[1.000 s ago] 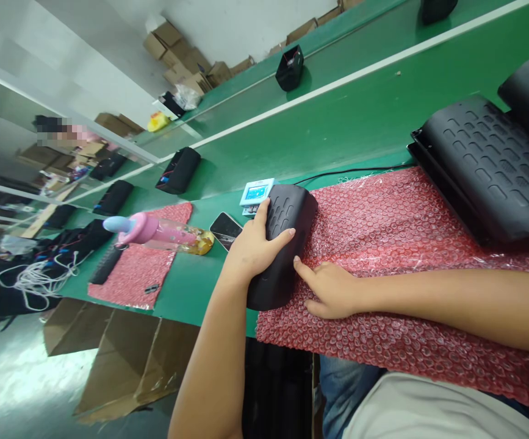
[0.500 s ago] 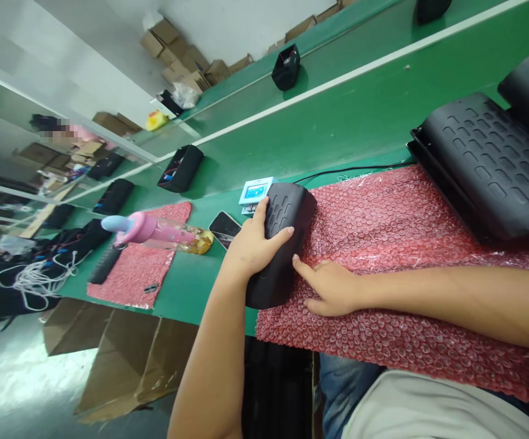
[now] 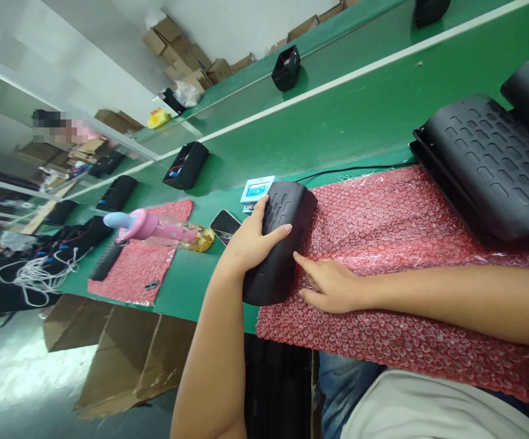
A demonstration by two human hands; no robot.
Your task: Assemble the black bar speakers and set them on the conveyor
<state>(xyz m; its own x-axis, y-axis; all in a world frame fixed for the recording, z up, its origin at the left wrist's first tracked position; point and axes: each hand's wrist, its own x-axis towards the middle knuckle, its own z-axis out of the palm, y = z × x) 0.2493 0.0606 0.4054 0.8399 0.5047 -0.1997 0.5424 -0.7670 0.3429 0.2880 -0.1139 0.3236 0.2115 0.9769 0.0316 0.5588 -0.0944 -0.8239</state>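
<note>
A black plastic housing (image 3: 282, 268) with rows of oblong dimples lies at the left edge of red bubble wrap (image 3: 365, 213). My left hand (image 3: 250, 241) grips it from the left, thumb and index finger across its top; the other fingers are hidden. Beside its right side is my right hand (image 3: 331, 285), index finger stretched out to the housing's edge and thumb apart, holding nothing. Just behind the housing sits a small light-blue device with a screen (image 3: 257, 190), partly covered. A phone (image 3: 224, 227) lies to the left of my left hand.
Larger black dimpled housings (image 3: 497, 164) stand at the right on the bubble wrap. A pink-capped bottle (image 3: 168, 231) lies left, near a smaller bubble-wrap sheet (image 3: 136, 274). Open black housings (image 3: 186, 166) rest on the green bench (image 3: 360, 116). White cable (image 3: 39, 274) is coiled at far left.
Both hands keep nearly the same places at the housing. The camera view has shifted very slightly; nothing has been picked up or released.
</note>
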